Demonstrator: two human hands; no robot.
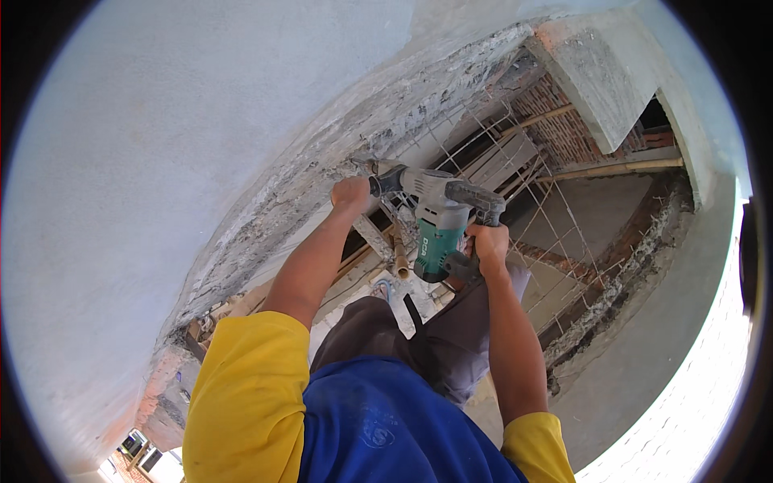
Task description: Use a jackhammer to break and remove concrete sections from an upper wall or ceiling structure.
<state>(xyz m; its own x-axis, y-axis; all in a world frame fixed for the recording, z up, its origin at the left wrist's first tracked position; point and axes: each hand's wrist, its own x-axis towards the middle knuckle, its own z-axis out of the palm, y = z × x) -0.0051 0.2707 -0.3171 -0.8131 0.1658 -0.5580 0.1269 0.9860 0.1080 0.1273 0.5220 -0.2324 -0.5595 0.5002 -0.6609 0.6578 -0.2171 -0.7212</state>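
Note:
A green and grey power demolition hammer (437,241) is held across my body, its front end pointing up-left at a rough, chipped concrete edge (328,177). My left hand (351,194) is closed on the black side handle near that front end. My right hand (488,244) is closed on the rear handle at the hammer's right. Whether the bit touches the concrete is too small to tell. My legs in dark trousers show below the tool, with a sandalled foot among rubble and pale boards.
A smooth plastered wall (145,145) curves along the left. Beyond the tool are an opening crossed by thin rebar (564,225), bamboo poles (612,167), exposed brickwork (543,105) and a concrete piece (596,97). A broken ledge (612,298) runs along the right, with bright light beyond.

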